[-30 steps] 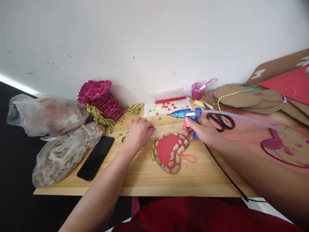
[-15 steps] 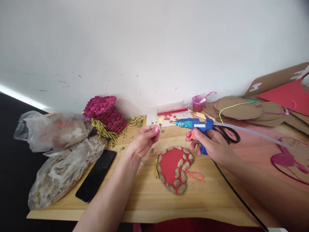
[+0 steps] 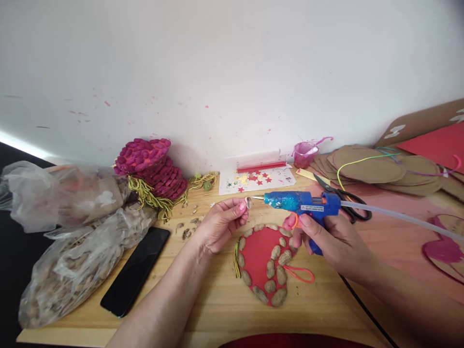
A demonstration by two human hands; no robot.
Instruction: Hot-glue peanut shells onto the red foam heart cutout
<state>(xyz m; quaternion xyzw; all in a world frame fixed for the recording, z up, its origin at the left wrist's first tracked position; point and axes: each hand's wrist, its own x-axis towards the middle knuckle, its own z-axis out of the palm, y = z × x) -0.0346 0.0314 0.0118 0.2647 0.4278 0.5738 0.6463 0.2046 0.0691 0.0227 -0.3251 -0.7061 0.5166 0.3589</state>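
Observation:
Between thumb and fingertips, my left hand pinches a small peanut shell piece. My right hand is wrapped round the handle of a blue glue gun, whose metal nozzle points left and meets or nearly meets the shell. Below both hands lies a red heart-shaped board, edged with peanut shells and with several more across its right part. An orange loop sticks out at its right, and green-yellow strands lie along its left edge.
Plastic bags and a black phone lie at left. Behind are stacked magenta pieces, a paper with small stars and a pink cup. Black scissors and cardboard discs sit at right, near the glue gun's cord.
The glue gun's nozzle and the shell piece have come together. My right hand has moved right and lower in view, my left hand slightly right. The camera view has shifted a little.

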